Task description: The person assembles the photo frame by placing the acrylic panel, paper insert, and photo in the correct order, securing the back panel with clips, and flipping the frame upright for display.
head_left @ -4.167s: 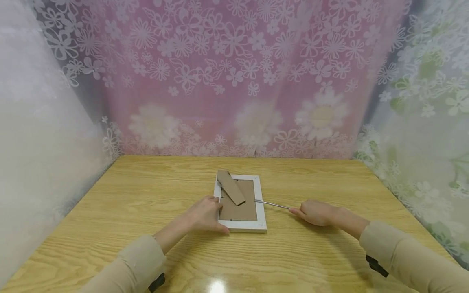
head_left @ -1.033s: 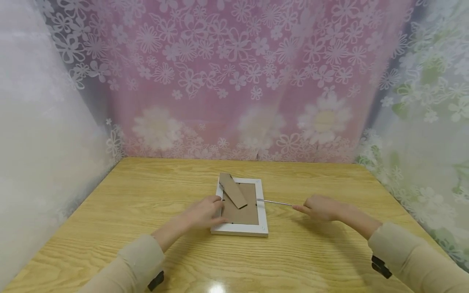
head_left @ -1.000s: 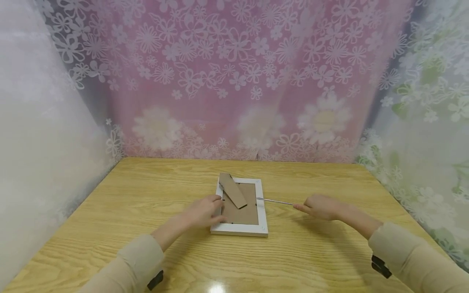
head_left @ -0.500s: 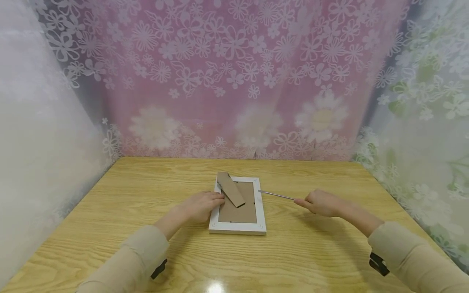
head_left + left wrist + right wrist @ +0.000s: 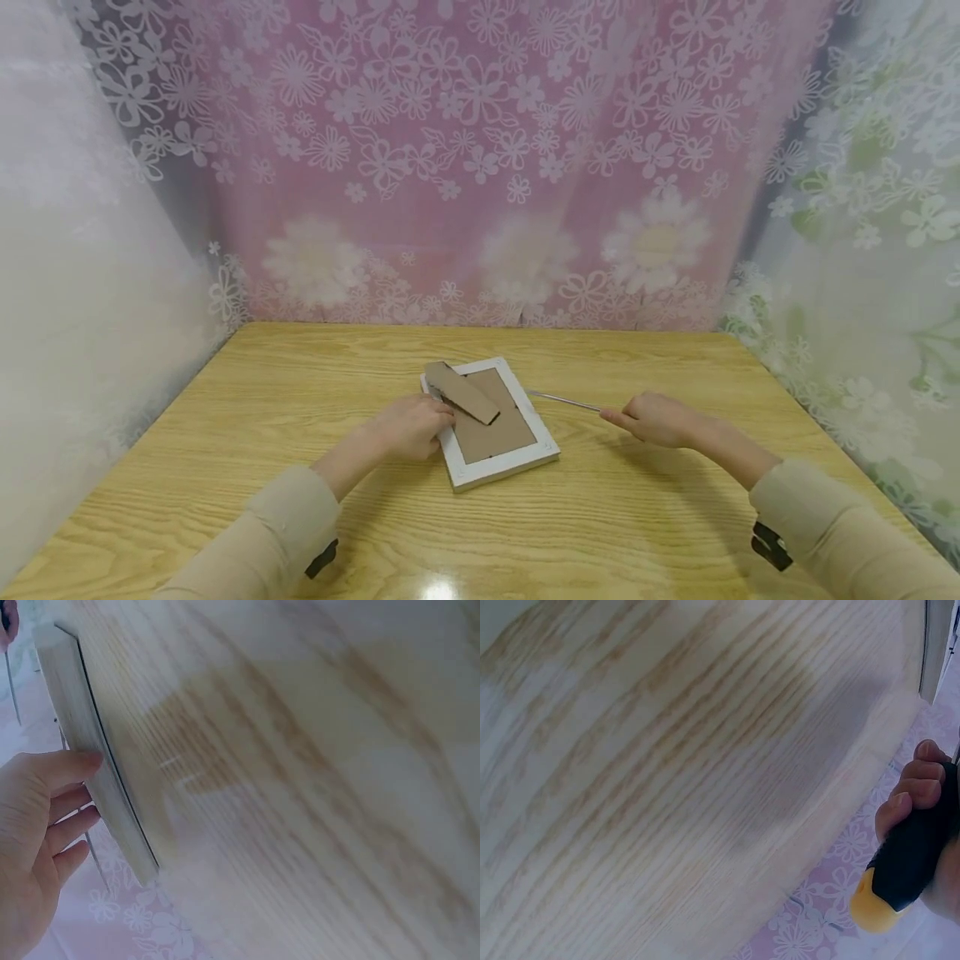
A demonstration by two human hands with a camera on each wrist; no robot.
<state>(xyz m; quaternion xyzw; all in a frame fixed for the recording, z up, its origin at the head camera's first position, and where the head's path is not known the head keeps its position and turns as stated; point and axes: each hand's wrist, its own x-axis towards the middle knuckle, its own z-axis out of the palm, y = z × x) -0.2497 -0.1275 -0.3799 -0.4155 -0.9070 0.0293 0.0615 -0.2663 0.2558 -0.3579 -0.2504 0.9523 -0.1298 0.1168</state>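
A white picture frame (image 5: 513,459) lies face down on the table, turned at an angle, its brown backing board (image 5: 495,437) upward. A cardboard stand leg (image 5: 459,392) slants across the backing. My left hand (image 5: 414,427) grips the frame's left edge; in the left wrist view the thumb lies against the frame's side (image 5: 94,742). To the right, my right hand (image 5: 658,418) holds a screwdriver (image 5: 564,401), shaft pointing left, its tip close to the frame's right edge; contact cannot be told. The right wrist view shows its black and yellow handle (image 5: 911,862) within curled fingers.
The wood-grain table (image 5: 315,367) reaches back to a pink flowered curtain (image 5: 450,208). Pale hangings (image 5: 97,292) stand along the left side, and a flowered one (image 5: 862,275) along the right.
My left hand has turned the frame anticlockwise, its near end swinging right. The screwdriver tip, earlier on the frame's right border, now lies at its outer edge; the right hand has barely moved lately.
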